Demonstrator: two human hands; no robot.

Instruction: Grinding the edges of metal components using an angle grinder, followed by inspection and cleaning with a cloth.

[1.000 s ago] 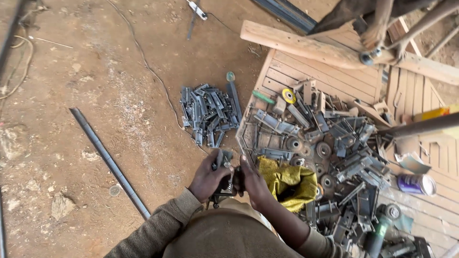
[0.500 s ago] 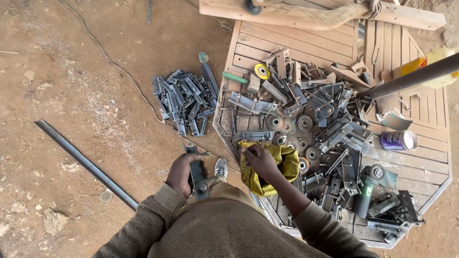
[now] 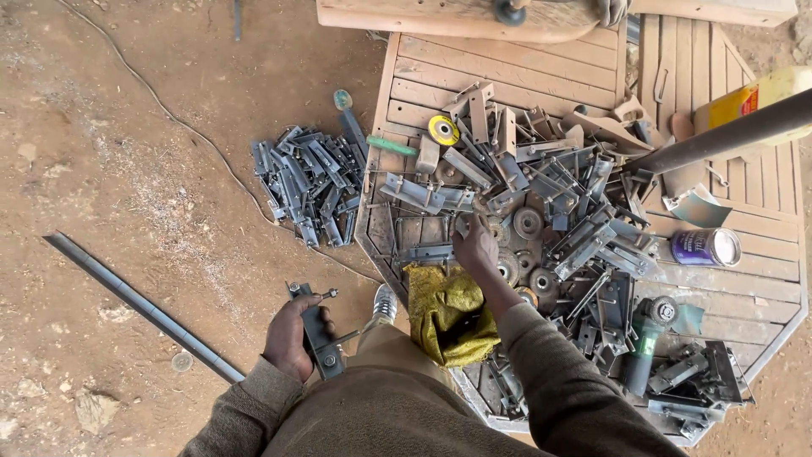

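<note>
Metal bracket (image 3: 320, 332) clamped in left hand (image 3: 288, 337), fingers wrapped around it. Right hand (image 3: 475, 245) over the parts pile (image 3: 541, 211), fingers curled; grasp cannot be told.

My left hand (image 3: 290, 337) grips a grey metal bracket (image 3: 319, 332) with a bolt sticking out, low beside the wooden table (image 3: 744, 296). My right hand (image 3: 476, 245) reaches onto the table, fingers down among the metal parts (image 3: 541, 203) heaped there. A yellow cloth (image 3: 448, 309) lies at the table's near edge, just under that wrist. A smaller parts pile (image 3: 309, 182) sits on the dirt left of the table.
</note>
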